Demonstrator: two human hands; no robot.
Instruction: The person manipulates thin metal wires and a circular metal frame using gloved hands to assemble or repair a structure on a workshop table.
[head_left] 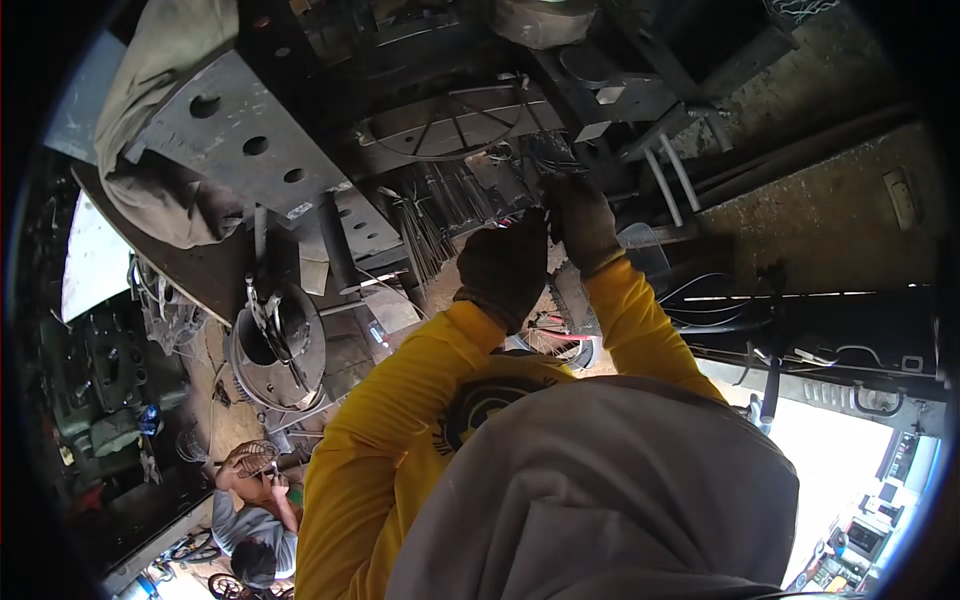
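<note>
Both my hands wear dark work gloves and are close together at the middle of the view. My left hand (505,268) has its fingers closed; whatever they hold is hidden by the glove. Just right of it and a little higher, my right hand (583,222) is also closed, with a dark thing too small to name at its fingertips. Beyond the hands lie dark flat metal bars (462,198), side by side. A bundle of thin metal rods (422,235) stands left of them. Farther off is a thin round metal hoop (455,152).
A steel plate with round holes (240,125) juts in at the upper left, a brown cloth (160,110) over its end. A round metal drum (313,350) stands below. At the lower left, a person (250,530) holds a wire piece. A wheel (575,352) shows under my arms.
</note>
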